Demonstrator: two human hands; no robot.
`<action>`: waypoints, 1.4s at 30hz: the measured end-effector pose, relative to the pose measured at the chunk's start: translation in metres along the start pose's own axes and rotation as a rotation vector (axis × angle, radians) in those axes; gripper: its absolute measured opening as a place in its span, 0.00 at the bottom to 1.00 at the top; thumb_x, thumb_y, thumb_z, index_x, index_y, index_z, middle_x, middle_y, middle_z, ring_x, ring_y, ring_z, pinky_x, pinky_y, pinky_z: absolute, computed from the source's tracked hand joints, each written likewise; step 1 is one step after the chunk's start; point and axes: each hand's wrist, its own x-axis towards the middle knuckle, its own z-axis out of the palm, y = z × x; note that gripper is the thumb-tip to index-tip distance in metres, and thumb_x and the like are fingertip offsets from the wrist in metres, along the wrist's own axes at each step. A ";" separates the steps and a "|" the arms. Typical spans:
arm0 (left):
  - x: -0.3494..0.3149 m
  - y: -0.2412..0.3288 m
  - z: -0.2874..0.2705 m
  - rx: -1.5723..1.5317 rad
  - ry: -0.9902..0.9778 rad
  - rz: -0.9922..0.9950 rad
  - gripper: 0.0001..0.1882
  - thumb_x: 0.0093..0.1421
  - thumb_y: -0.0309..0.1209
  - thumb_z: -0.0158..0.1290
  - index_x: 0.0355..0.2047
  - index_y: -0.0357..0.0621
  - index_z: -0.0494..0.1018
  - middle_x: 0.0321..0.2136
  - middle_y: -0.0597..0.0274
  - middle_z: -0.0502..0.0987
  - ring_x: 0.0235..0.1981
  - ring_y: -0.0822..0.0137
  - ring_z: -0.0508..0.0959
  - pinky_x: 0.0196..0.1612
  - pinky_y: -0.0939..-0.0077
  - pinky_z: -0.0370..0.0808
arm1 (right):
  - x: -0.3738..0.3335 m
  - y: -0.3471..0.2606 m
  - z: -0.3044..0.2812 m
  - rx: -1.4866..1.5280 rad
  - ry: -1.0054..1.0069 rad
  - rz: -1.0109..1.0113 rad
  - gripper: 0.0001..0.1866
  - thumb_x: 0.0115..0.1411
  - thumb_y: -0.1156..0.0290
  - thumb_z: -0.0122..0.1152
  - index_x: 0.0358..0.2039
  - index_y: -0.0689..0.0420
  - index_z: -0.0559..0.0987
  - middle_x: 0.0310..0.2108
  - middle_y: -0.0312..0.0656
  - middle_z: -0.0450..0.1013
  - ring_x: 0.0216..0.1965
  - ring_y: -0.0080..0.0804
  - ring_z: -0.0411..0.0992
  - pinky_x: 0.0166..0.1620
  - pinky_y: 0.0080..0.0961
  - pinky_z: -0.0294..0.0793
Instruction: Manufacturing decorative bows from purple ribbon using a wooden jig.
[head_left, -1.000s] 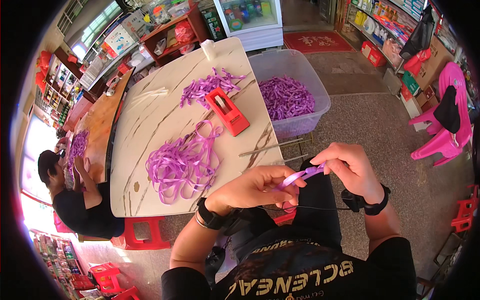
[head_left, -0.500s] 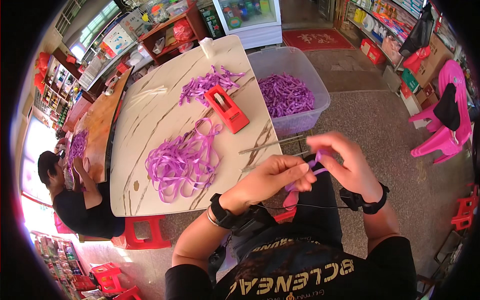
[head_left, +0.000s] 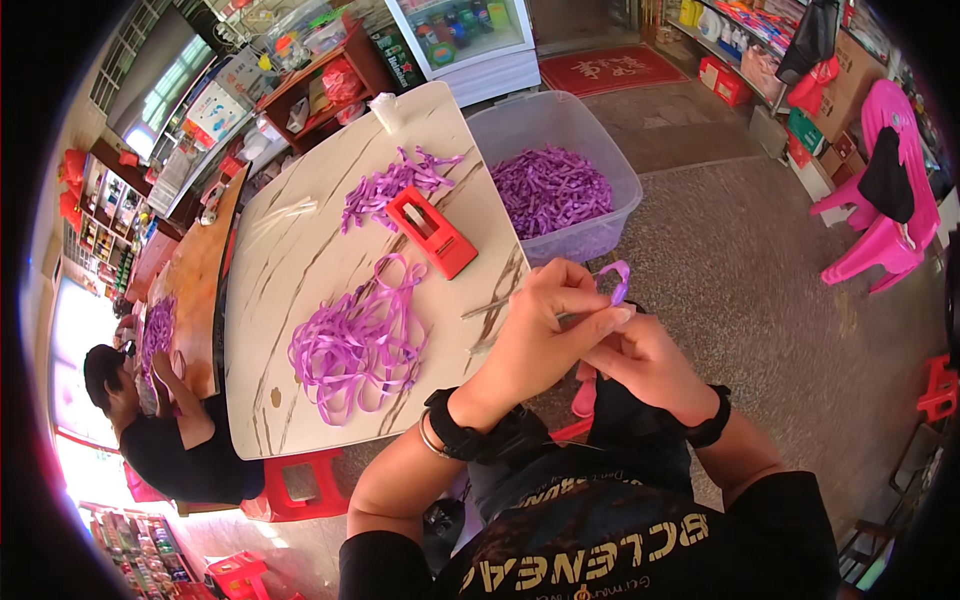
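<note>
- The left hand (head_left: 545, 325) is closed, its grip pinching a small purple ribbon strip (head_left: 620, 280) between thumb and fingertips, just past the counter's near right edge.
- The right hand (head_left: 650, 365) sits at 4 o'clock of the left hand, touching it; its fingers curl in against the left fingertips, but I cannot tell whether its grip holds the strip.
- The strip curls into a loop above the left fingertips, at 12 o'clock of the right hand.
- On the marble-patterned counter (head_left: 290, 270), a tangle of purple ribbon (head_left: 355, 340) lies at 9 o'clock of the hands.
- A red tool (head_left: 432, 230) lies at 11 o'clock of the hands, with a smaller heap of cut purple strips (head_left: 390, 185) beyond it.
- A clear plastic tub (head_left: 610, 230) of purple pieces stands on the floor at 12 o'clock, beside the counter.
- Another person (head_left: 150, 430) sits at far 9 o'clock.
</note>
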 end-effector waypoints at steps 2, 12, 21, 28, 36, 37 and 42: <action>-0.001 0.004 0.002 -0.094 -0.012 -0.077 0.07 0.54 0.30 0.52 0.32 0.44 0.77 0.25 0.68 0.65 0.28 0.75 0.65 0.35 0.81 0.64 | -0.002 -0.002 0.001 0.056 -0.036 0.044 0.07 0.56 0.76 0.50 0.34 0.64 0.71 0.23 0.37 0.72 0.24 0.17 0.70 0.25 0.15 0.66; -0.009 -0.003 -0.005 -0.916 -0.021 -0.233 0.17 0.62 0.36 0.40 0.35 0.32 0.71 0.25 0.59 0.75 0.29 0.70 0.75 0.38 0.77 0.71 | -0.026 0.041 -0.031 -0.404 -0.088 0.038 0.09 0.56 0.71 0.51 0.33 0.63 0.75 0.27 0.42 0.74 0.29 0.30 0.74 0.34 0.22 0.71; -0.035 0.000 -0.042 -0.857 0.091 -0.312 0.17 0.62 0.36 0.39 0.25 0.37 0.71 0.14 0.62 0.72 0.14 0.77 0.70 0.16 0.89 0.62 | -0.033 0.053 -0.085 -0.974 0.168 -0.167 0.07 0.52 0.73 0.52 0.32 0.59 0.75 0.30 0.46 0.73 0.33 0.43 0.71 0.36 0.32 0.71; -0.063 -0.010 -0.059 -0.623 -0.031 -0.498 0.18 0.60 0.35 0.42 0.19 0.35 0.71 0.07 0.60 0.67 0.07 0.78 0.60 0.14 0.86 0.57 | -0.022 0.021 -0.096 -1.094 0.348 -0.289 0.09 0.50 0.78 0.52 0.34 0.61 0.74 0.32 0.48 0.72 0.33 0.44 0.71 0.34 0.31 0.72; -0.075 -0.018 -0.061 -0.606 -0.068 -0.580 0.17 0.59 0.34 0.43 0.20 0.33 0.70 0.07 0.63 0.66 0.08 0.77 0.61 0.15 0.85 0.56 | -0.016 -0.001 -0.087 -1.078 0.383 -0.362 0.22 0.48 0.82 0.53 0.47 0.60 0.67 0.35 0.48 0.72 0.27 0.35 0.72 0.30 0.23 0.71; -0.074 -0.019 -0.061 -0.632 -0.087 -0.575 0.17 0.59 0.34 0.43 0.20 0.33 0.70 0.07 0.64 0.65 0.08 0.77 0.61 0.16 0.84 0.57 | -0.016 -0.003 -0.083 -1.024 0.367 -0.315 0.29 0.47 0.82 0.55 0.53 0.59 0.62 0.39 0.47 0.71 0.25 0.30 0.72 0.28 0.20 0.71; -0.062 -0.013 -0.054 -0.712 -0.151 -0.545 0.18 0.59 0.35 0.44 0.20 0.33 0.70 0.06 0.65 0.63 0.09 0.75 0.61 0.17 0.83 0.59 | -0.018 -0.010 -0.047 -0.598 0.201 -0.134 0.53 0.39 0.80 0.64 0.60 0.57 0.40 0.56 0.47 0.57 0.22 0.19 0.69 0.23 0.12 0.66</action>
